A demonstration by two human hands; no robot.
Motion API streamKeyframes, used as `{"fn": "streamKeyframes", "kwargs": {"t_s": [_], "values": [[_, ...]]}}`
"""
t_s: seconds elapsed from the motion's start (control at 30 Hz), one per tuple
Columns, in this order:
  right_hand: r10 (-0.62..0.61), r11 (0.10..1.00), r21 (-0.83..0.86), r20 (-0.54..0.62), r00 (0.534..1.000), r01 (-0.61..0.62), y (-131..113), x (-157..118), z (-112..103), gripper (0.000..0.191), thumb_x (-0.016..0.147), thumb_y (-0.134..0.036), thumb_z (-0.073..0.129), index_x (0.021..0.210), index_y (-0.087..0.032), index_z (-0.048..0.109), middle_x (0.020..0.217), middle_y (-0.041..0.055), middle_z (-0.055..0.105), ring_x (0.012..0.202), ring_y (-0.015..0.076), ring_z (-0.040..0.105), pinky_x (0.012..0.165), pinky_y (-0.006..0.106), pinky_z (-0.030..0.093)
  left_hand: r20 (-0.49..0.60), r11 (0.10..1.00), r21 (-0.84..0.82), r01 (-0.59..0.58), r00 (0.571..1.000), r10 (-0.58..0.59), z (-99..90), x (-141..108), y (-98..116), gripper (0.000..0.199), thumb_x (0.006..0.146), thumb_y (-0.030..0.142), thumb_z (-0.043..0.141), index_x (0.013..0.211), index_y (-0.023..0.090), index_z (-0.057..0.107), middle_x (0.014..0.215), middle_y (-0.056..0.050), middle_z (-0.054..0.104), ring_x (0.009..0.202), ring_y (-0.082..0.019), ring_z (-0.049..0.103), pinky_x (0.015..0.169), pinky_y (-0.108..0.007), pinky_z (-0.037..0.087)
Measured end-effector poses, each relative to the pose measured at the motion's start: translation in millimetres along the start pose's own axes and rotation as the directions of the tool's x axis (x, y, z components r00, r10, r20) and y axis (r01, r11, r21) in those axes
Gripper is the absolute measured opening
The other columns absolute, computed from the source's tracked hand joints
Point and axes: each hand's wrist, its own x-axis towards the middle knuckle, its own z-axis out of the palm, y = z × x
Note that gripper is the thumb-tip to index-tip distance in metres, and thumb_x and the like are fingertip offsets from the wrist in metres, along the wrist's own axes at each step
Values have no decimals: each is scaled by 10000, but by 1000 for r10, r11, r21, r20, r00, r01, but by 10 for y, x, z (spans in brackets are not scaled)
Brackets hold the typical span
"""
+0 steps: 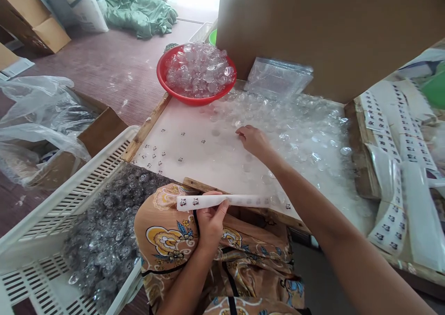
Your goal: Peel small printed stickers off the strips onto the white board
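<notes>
My left hand (212, 220) holds a white sticker strip (205, 202) with small black panda-like prints, the thumb pressed on its front. The strip lies level above my lap, its right part curling over blank backing. My right hand (255, 141) reaches over the white tabletop (194, 134), its fingers bent together and pointing left. Whatever its fingertips pinch is too small to make out. Around and beyond that hand lie many clear plastic discs (315, 156). Small panda-printed pieces (180, 159) are scattered on the left of the tabletop.
A red basin (196, 101) heaped with clear discs stands at the back left corner. A white basket (83, 180) at my left holds many dark-printed clear pieces. More sticker strips (391, 222) lie at the right. A cardboard panel (313, 32) rises behind the table.
</notes>
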Motion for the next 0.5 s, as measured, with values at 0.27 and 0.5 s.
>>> {"fn": "streamKeyframes", "kwargs": {"t_s": [0.27, 0.5], "values": [[80, 914, 354, 316, 945, -196, 64, -95, -119, 135, 803, -235, 637, 929, -194, 666, 807, 25, 714, 601, 138, 614, 608, 266, 466, -11, 1000, 18, 5, 1000, -5, -7, -1, 8, 283, 746, 342, 812, 914, 178, 655, 880, -21, 643, 773, -139, 613, 720, -257, 526], [68, 991, 115, 19, 998, -70, 77, -77, -75, 188, 818, -217, 639, 992, -190, 706, 1049, 82, 696, 801, 188, 642, 791, 329, 484, -2, 1000, 4, 11, 1000, -11, 5, 0, 27, 292, 740, 343, 817, 912, 175, 651, 859, -16, 648, 761, -135, 617, 719, -256, 533]]}}
